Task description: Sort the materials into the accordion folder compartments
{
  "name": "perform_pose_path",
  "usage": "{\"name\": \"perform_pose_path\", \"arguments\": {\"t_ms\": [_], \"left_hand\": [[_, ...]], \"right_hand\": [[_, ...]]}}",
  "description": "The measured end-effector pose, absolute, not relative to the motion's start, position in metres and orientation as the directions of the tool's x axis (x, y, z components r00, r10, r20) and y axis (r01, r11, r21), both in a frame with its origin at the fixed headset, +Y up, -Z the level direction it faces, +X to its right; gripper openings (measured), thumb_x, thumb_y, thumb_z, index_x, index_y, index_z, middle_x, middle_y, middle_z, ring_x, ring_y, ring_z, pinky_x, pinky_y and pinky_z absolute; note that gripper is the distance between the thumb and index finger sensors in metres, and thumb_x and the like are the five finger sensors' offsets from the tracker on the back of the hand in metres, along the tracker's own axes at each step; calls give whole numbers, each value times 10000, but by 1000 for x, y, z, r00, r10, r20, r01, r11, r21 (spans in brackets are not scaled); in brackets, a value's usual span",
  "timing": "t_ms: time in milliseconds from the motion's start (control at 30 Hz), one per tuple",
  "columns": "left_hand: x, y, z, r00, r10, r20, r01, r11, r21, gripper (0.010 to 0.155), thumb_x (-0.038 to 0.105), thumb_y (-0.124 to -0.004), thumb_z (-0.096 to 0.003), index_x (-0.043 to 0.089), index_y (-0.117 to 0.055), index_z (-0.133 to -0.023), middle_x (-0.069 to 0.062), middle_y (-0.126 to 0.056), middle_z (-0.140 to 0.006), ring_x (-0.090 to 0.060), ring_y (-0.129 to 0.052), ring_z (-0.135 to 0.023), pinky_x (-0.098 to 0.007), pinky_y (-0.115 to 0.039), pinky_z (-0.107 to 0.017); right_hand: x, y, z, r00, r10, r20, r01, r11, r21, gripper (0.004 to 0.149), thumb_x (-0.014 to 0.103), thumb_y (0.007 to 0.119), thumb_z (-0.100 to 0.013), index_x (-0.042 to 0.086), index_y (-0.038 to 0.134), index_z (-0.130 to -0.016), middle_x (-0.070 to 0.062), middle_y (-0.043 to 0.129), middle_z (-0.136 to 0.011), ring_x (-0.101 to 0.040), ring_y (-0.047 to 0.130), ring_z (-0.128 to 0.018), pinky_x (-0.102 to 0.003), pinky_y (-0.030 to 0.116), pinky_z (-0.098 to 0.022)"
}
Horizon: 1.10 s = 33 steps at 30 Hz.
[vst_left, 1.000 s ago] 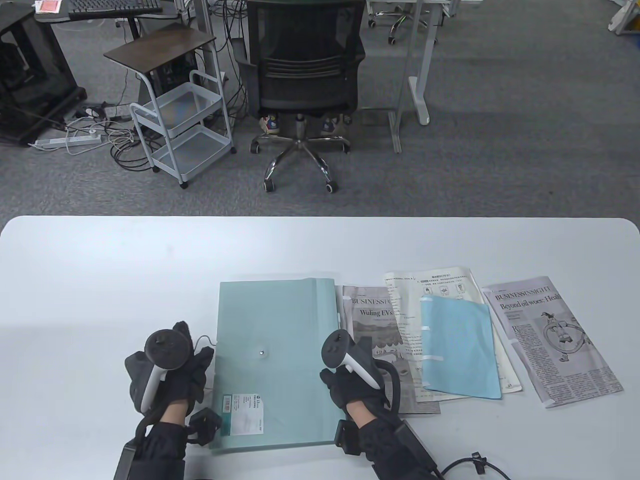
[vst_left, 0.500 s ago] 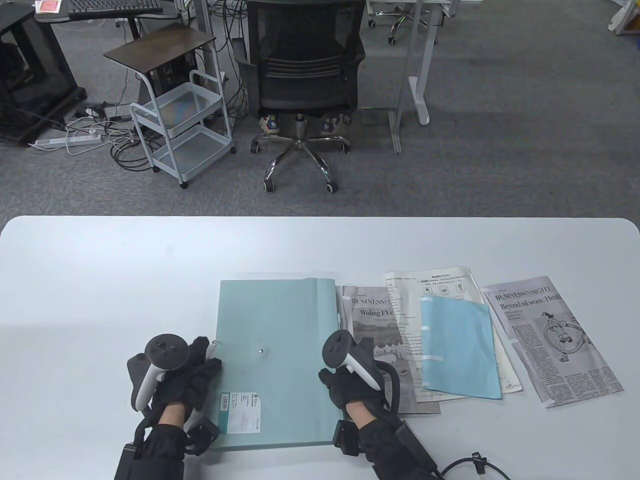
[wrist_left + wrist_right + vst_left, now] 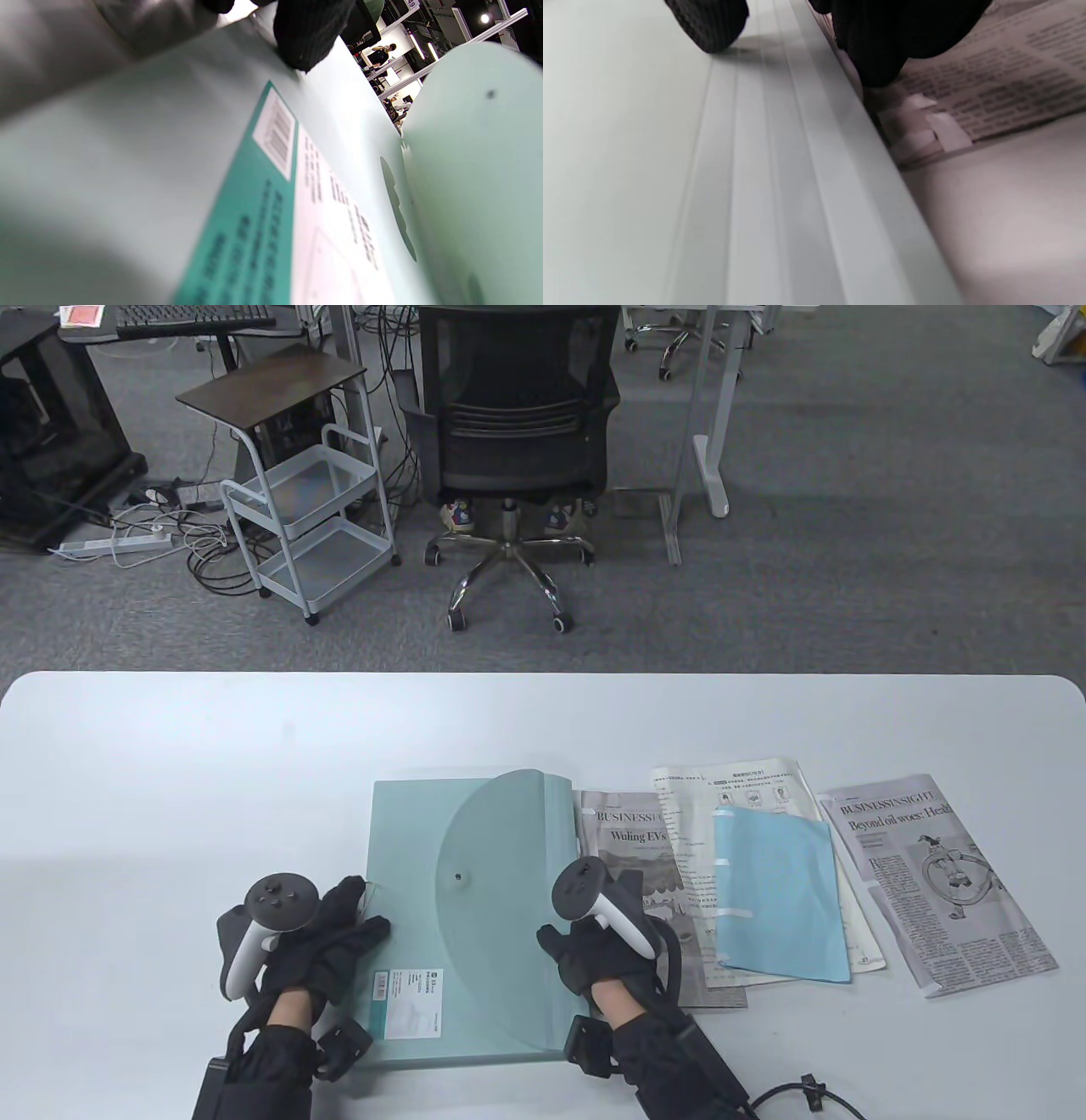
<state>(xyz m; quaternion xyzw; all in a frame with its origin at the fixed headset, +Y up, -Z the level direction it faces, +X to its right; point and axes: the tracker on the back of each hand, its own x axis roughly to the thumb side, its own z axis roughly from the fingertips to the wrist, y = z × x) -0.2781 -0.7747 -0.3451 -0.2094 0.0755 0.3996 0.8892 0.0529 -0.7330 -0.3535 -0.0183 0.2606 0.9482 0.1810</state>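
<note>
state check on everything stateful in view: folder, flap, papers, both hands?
accordion folder: flat on table, unfastened
flap: lifted, curved, swinging open
left hand: fingers resting on folder's left edge
right hand: pressing on folder's right edge
blue sheet: atop the paper pile, unsorted
newspaper pages: flat on table, unsorted

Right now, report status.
Left hand flat on pale green plastic accordion folder; right hand at its right edge. Rounded flap lifting. Nothing blocking.
</note>
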Motion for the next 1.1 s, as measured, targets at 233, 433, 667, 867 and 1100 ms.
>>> {"name": "perform_pose_path", "arguments": {"t_ms": [233, 433, 667, 867, 1100], "left_hand": [[-276, -774, -345, 671, 676, -305, -740, 590, -322, 711, 325, -699, -699, 178, -226, -1208, -131, -234, -1295, -456, -25, -1104, -654, -84, -691], [-277, -774, -346, 663, 681, -311, -747, 577, -329, 696, 305, -695, -704, 190, -229, -1207, -118, -229, -1295, -441, -14, -1103, -644, -74, -687], [-275, -775, -346, 677, 667, -310, -735, 591, -332, 693, 307, -689, -707, 198, -221, -1207, -108, -213, -1294, -438, -4, -1102, -644, -67, -686], [-276, -775, -347, 682, 666, -302, -730, 593, -339, 696, 310, -691, -706, 198, -222, -1207, -111, -216, -1294, -440, -7, -1103, -646, -69, -686], [-277, -775, -348, 681, 666, -303, -730, 588, -348, 696, 316, -694, -707, 213, -219, -1206, -94, -206, -1296, -425, 5, -1106, -639, -57, -685]], "right_hand": [[43, -704, -343, -906, 422, -38, -399, -822, 406, 797, 448, 508, -665, -100, 170, -1135, -417, 269, -1124, -599, 551, -930, -696, 530, -635], [-2, -685, -323, -905, 387, 176, -305, -879, 366, 823, 433, 532, -668, -91, 92, -1125, -416, 71, -1126, -662, 235, -989, -725, 317, -669], [-61, -682, -327, -929, 236, 286, -133, -933, 335, 896, 473, 551, -650, -90, 19, -1101, -418, -34, -1099, -678, 138, -971, -751, 267, -647], [-88, -685, -344, -956, 100, 277, -18, -959, 284, 847, 412, 557, -668, -79, 15, -1095, -408, -30, -1100, -681, 164, -969, -768, 301, -635], [-74, -673, -345, -964, 119, 238, -47, -957, 287, 774, 353, 535, -683, -68, 43, -1106, -399, 4, -1114, -677, 203, -978, -768, 324, -638]]}}
